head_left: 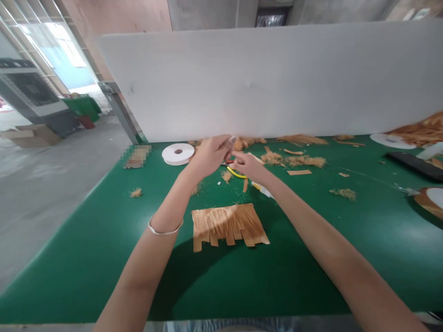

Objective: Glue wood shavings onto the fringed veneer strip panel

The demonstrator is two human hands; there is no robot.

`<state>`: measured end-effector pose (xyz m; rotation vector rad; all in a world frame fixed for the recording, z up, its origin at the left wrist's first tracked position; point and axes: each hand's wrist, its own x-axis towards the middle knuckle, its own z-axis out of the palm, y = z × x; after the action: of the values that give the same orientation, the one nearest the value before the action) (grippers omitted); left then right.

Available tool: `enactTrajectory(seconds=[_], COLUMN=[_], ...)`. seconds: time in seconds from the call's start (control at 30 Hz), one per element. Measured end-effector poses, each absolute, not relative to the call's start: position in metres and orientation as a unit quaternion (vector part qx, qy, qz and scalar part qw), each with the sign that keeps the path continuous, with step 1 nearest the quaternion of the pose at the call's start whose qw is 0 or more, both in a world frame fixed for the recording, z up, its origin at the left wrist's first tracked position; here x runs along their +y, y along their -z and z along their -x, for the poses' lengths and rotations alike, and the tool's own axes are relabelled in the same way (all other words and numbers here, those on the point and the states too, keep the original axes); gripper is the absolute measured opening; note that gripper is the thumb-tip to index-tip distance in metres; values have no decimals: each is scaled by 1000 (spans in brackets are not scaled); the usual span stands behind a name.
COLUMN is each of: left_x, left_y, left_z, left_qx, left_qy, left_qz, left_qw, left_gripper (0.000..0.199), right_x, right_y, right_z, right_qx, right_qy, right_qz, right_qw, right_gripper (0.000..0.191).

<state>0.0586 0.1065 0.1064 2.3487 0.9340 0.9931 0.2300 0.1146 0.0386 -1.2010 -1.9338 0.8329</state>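
My left hand (pixel 213 156) is raised over the far middle of the green table, its fingers closed. A small pale tip shows at its top, but what it belongs to is unclear. Close against it, my right hand (pixel 249 167) has its fingers bent and its fingertips at the left fingers; anything between them is hidden. Below both hands lies a fringed tan strip piece (pixel 228 226), flat, with uneven ends towards me. A curved yellow handle (pixel 237 174) with a bit of red shows under the hands. Partly behind my right wrist is a white and yellow object (pixel 263 189).
A white tape roll (pixel 178 154) and a blurred-out flat object (pixel 137 157) lie at the left. Tan fibre scraps (pixel 294 160) line the white back panel (pixel 259 83). On the right are a black flat object (pixel 415 165) and another roll (pixel 432 200).
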Motion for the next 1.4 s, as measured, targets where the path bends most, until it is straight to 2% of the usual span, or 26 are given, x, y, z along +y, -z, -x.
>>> enactTrajectory(seconds=[0.07, 0.17, 0.23, 0.33, 0.4, 0.47, 0.53, 0.63, 0.73, 0.87, 0.93, 1.0, 1.07, 1.17, 1.3, 1.4], left_x=[104, 112, 119, 124, 121, 114, 107, 104, 110, 124, 130, 135, 139, 142, 141, 132], left_y=[-109, -103, -96, -82, -74, -68, -65, -64, -65, -67, -67, -67, -68, -72, -82, -90], left_z=[-54, -46, -45, -53, -62, -70, -77, -79, -72, -57, -51, -45, -39, -28, -19, -25], left_qx=[331, 375, 421, 412, 387, 378, 389, 424, 466, 533, 541, 538, 541, 550, 527, 470], left_qy=[-351, -403, -430, -399, -375, -368, -349, -324, -326, -283, -267, -271, -286, -282, -271, -272], left_qz=[-839, -784, -744, -765, -805, -836, -851, -846, -823, -797, -798, -798, -791, -774, -763, -775], left_qw=[252, 288, 291, 291, 249, 153, 63, 11, -1, -15, -19, -21, 3, 142, 257, 322], left_gripper=[34, 8, 18, 37, 48, 52, 54, 48, 39, 21, 14, 15, 21, 24, 27, 24], right_x=[115, 115, 113, 108, 105, 102, 99, 96, 95, 97, 100, 105, 112, 125, 138, 132], right_y=[-35, -36, -39, -44, -49, -54, -58, -60, -58, -56, -54, -51, -46, -38, -36, -44], right_z=[-218, -214, -216, -217, -217, -216, -213, -209, -207, -209, -213, -220, -228, -243, -257, -253], right_qx=[-752, -714, -672, -600, -561, -545, -554, -585, -601, -573, -545, -503, -456, -415, -420, -524], right_qy=[-362, -411, -443, -506, -548, -572, -570, -549, -557, -621, -646, -643, -590, -485, -397, -356], right_qz=[428, 396, 378, 358, 344, 346, 366, 383, 352, 305, 312, 358, 445, 541, 572, 523], right_qw=[347, 406, 458, 506, 516, 506, 484, 458, 451, 439, 434, 454, 496, 548, 582, 570], right_gripper=[22, 23, 27, 28, 31, 41, 52, 57, 53, 37, 36, 30, 21, 12, 18, 34])
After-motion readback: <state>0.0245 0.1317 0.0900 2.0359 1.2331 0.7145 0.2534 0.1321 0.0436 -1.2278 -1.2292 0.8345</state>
